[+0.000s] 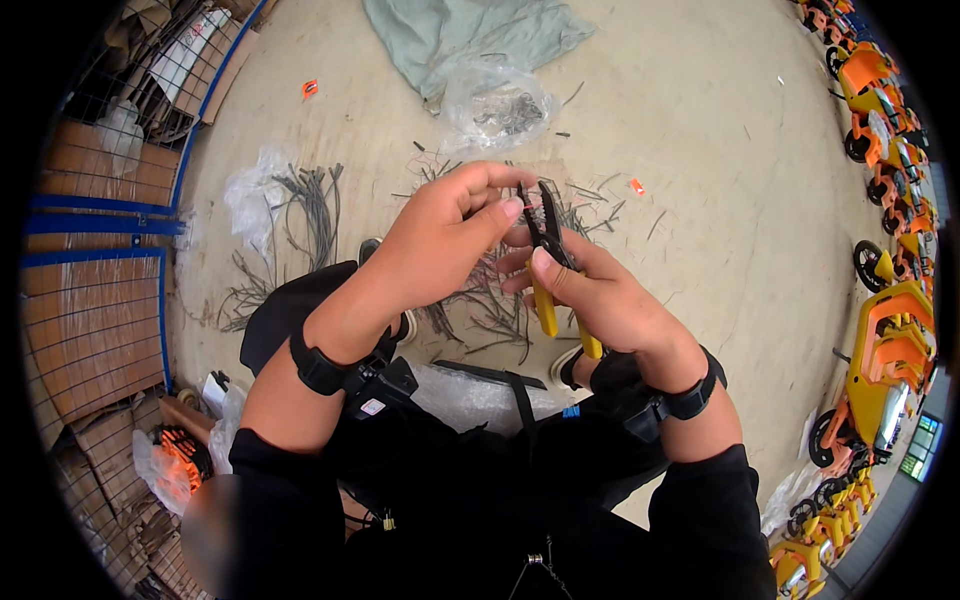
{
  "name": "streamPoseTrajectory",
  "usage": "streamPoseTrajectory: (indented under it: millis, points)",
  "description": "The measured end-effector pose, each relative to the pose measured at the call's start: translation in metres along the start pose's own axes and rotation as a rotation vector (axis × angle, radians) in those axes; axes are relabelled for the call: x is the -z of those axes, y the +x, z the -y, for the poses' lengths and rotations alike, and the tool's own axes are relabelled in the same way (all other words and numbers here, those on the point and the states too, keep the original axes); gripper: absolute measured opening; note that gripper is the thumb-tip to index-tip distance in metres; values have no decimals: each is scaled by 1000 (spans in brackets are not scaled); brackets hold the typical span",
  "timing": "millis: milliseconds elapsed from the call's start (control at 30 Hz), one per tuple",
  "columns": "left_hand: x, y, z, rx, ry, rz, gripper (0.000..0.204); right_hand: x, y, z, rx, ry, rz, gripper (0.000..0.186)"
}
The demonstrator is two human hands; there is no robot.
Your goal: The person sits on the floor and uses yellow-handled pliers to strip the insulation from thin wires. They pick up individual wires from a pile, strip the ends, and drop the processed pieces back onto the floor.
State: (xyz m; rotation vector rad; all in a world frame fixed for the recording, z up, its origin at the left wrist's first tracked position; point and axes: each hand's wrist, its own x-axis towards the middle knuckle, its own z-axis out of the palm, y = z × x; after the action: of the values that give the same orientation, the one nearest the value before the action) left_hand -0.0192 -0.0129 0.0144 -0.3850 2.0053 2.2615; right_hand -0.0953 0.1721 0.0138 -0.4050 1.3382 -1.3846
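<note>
My right hand (610,295) is closed around wire strippers (548,225) with black jaws and yellow handles. Their jaws point away from me and stand slightly apart. Beside the jaws, my left hand (450,225) is pinched at the fingertips on a thin, reddish wire (533,207), mostly hidden by the fingers. Below both hands, many loose grey cable pieces (490,315) lie scattered on the floor, some with reddish strands among them. A neater bundle of grey cables (315,215) rests to the left.
A clear plastic bag (505,110) with dark bits in it lies ahead, against a grey-green cloth sack (470,35). Blue-framed mesh cages (95,255) with cardboard stand along the left. Yellow and orange bikes (885,350) line the right. Clear plastic wrap (255,195) lies by the cable bundle.
</note>
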Motion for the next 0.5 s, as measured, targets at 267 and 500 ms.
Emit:
streamPoseTrajectory:
  millis: [267,500]
  points:
    - [-7,3,3,-37,-19,-49,37,2,0,1,45,-114,-11,43]
    - [-10,7,8,-25,20,-67,39,8,-1,-5,36,-206,-71,41]
